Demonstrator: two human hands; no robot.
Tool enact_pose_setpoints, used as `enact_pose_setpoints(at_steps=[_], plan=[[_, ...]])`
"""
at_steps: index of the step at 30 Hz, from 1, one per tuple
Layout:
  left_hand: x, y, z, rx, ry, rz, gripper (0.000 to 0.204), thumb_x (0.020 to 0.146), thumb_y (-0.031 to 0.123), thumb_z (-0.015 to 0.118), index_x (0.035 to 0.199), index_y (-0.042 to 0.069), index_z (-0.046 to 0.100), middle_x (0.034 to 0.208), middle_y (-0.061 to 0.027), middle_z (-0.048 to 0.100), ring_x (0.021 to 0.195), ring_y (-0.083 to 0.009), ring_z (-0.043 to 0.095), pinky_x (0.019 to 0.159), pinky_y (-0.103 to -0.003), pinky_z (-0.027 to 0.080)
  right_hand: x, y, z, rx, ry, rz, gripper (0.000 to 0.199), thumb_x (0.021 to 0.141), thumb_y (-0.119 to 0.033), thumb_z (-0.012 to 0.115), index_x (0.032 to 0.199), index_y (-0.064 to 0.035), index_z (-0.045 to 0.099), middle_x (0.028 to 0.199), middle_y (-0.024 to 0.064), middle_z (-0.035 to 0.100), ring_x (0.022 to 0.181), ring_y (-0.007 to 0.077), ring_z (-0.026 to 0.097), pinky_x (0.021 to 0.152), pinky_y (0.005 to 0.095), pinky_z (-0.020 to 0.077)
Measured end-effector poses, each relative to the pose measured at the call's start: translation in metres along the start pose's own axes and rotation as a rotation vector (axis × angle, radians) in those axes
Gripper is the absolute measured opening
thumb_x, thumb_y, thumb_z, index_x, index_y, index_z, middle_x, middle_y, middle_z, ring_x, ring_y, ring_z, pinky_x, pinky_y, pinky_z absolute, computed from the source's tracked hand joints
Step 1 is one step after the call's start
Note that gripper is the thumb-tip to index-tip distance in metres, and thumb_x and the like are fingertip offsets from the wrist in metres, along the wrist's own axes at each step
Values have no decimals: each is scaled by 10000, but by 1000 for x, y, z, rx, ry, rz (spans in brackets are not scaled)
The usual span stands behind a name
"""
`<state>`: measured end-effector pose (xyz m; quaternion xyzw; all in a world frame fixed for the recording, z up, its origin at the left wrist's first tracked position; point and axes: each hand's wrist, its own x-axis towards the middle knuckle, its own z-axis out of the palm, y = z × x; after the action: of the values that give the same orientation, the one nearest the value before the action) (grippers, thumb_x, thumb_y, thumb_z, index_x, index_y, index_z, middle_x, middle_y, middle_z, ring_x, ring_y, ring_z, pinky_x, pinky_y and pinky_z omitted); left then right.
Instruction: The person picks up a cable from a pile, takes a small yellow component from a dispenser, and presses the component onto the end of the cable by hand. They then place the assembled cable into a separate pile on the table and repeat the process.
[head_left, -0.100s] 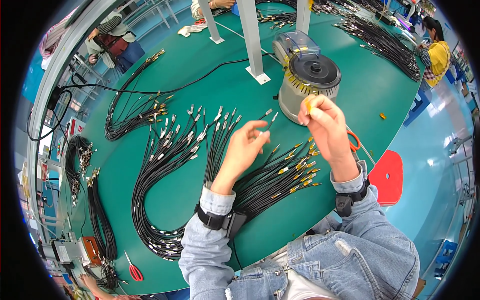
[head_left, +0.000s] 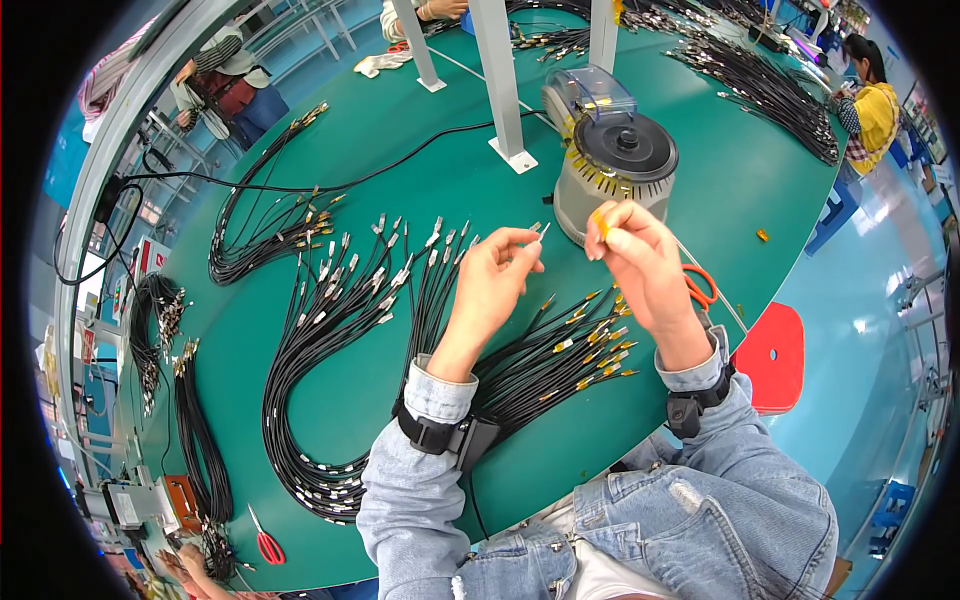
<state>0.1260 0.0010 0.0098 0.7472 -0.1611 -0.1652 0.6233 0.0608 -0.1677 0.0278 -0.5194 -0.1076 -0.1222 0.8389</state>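
Note:
My left hand (head_left: 495, 280) pinches a thin black cable near its silver tip (head_left: 543, 231), which pokes out past the fingertips. Between the thumb and finger of my right hand (head_left: 643, 265) is a small piece of yellow tape (head_left: 601, 224). The two hands are apart, with the tape to the right of the cable tip. Beneath them lies a bundle of black cables (head_left: 520, 360), many ends wrapped in yellow. Left of that fans a larger bundle (head_left: 300, 360) with silver ends. Just beyond my right hand stands a round grey tape dispenser (head_left: 610, 170) with a black top.
Orange-handled scissors (head_left: 702, 287) lie right of my right hand, and red-handled scissors (head_left: 268, 545) at the near left. A metal post (head_left: 505, 90) rises from the green table (head_left: 400, 180). A red stool (head_left: 772, 355) stands at the right edge. Other people work around the table.
My right hand with the tape has come down and left, nearer the cable tip. My left hand has shifted slightly, and its fingers have closed further toward the tip.

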Motion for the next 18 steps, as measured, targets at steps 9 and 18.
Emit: enact_pose_setpoints(at_steps=[9,18], plan=[[-52,20,0,-129,97,54,175,892,154,556,964,8,623,651,22,543,476,2,343,413,-167,211,-14,10,14,-172,-162,134,128,853,-104,557,791,-18,486,844,34,474,770,102,431,689,246,362],[-71,20,1,-447,85,-46,168,905,132,546,971,-7,613,651,12,540,561,-20,456,464,-152,291,-23,18,27,-169,-212,184,107,854,-72,564,794,-20,492,837,20,467,760,92,423,667,246,367]])
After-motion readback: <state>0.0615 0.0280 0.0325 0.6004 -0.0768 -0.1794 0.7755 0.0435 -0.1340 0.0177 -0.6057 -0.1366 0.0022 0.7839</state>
